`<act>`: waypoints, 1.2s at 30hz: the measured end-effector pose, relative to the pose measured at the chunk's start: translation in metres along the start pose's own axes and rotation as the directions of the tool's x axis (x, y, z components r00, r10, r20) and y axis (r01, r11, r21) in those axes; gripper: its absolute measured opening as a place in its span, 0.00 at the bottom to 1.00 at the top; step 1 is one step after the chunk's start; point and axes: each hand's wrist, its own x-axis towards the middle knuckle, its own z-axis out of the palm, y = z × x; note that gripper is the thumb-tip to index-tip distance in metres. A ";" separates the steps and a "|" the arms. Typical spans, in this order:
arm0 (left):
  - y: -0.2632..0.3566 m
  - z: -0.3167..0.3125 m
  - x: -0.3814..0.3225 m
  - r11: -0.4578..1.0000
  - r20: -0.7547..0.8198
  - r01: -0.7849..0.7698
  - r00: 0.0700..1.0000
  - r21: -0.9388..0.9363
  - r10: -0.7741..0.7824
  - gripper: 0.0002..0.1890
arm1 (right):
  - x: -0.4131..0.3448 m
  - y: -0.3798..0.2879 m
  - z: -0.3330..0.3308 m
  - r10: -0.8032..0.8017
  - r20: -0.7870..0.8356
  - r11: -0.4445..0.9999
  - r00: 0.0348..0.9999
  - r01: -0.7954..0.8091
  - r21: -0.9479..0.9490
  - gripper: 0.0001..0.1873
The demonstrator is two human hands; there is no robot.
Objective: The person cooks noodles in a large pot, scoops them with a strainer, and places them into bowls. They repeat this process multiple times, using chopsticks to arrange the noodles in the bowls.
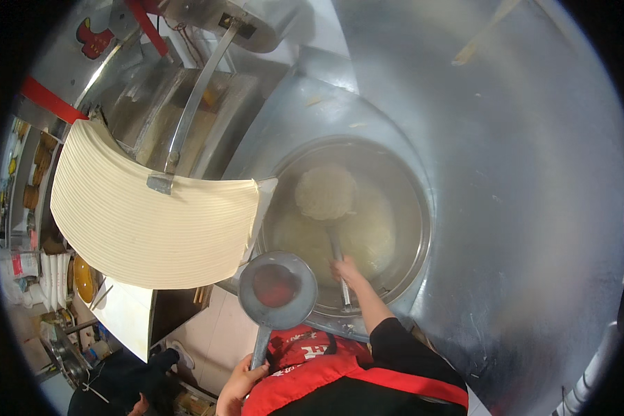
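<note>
A large round metal pot of cloudy, steaming liquid is set into the metal counter. My right hand grips the metal handle of a strainer; its round head, heaped with pale noodles, is over the pot's far half. My left hand holds the handle of a wide metal ladle, whose round bowl is beside the pot's near left rim. Something reddish shows in the bowl; whether it is liquid or a reflection I cannot tell. A big ridged slab of dough stands left of the pot, with a flat metal arm's end on it.
The metal arm comes from a machine at the upper left. A metal wall curves along the right. Another person in dark clothes is at the lower left, near a white-topped table and shelves with bowls.
</note>
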 end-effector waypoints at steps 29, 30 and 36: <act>0.057 0.071 0.176 0.876 0.206 -0.308 0.947 0.371 0.246 0.10 | -0.317 -0.010 -0.006 -0.245 -0.221 0.968 0.944 0.225 -0.114 0.06; 0.058 0.087 0.170 0.922 0.326 -0.282 0.926 0.264 0.190 0.09 | -0.321 -0.008 -0.007 -0.302 -0.225 0.949 0.926 0.269 -0.163 0.08; 0.074 0.132 0.137 0.993 0.506 -0.114 0.858 0.011 0.093 0.07 | -0.317 -0.011 0.006 -0.490 -0.442 0.757 0.751 0.115 -0.643 0.11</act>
